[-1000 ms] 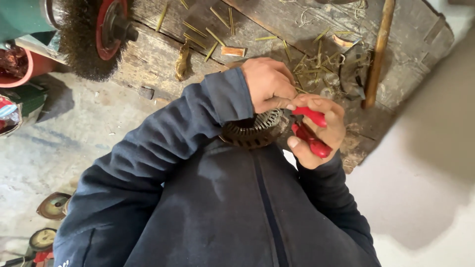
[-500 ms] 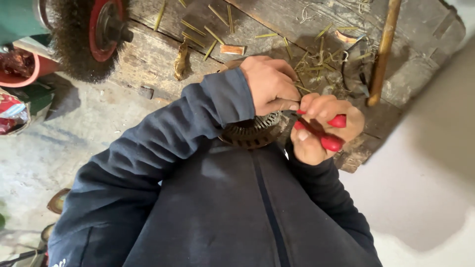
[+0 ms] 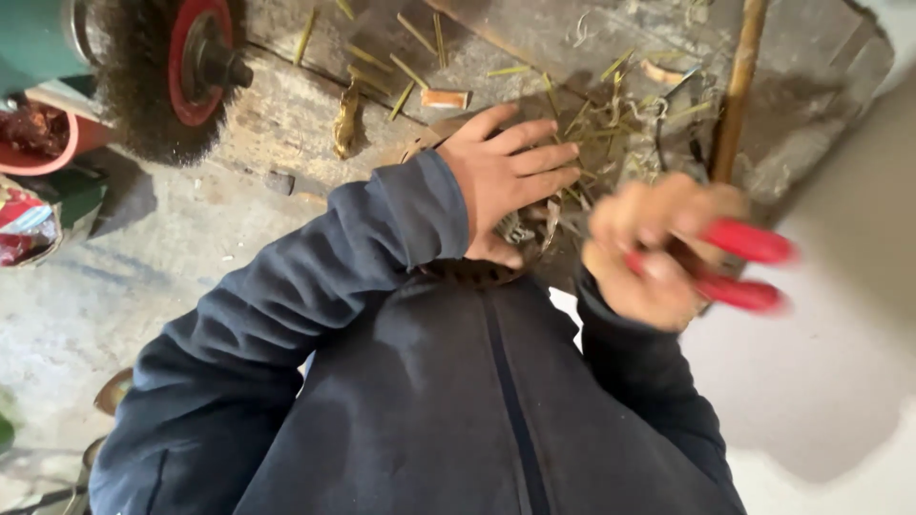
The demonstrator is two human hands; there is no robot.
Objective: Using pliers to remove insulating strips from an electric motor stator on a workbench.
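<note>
My left hand [image 3: 506, 181] lies flat with its fingers spread on a round, dark metal part with wire windings [image 3: 477, 272], which rests against the front of my dark jacket. Only the part's lower rim and some wire by the palm show. My right hand [image 3: 649, 253] is blurred, to the right of the part and clear of it. It is closed around red-handled pliers [image 3: 749, 267], whose handles point right. The jaws of the pliers are hidden.
A worn wooden bench [image 3: 592, 38] ahead is strewn with several yellowish sticks [image 3: 410, 72] and shavings. A wire brush wheel with a red hub [image 3: 181, 67] on a green machine stands at the upper left. A wooden pole [image 3: 735, 91] leans at the right. A red bowl [image 3: 43, 143] sits at the far left.
My right hand has pulled the pliers away from the wound part, to the right. My left hand has gone from a pinching grip at the part to flat, spread fingers.
</note>
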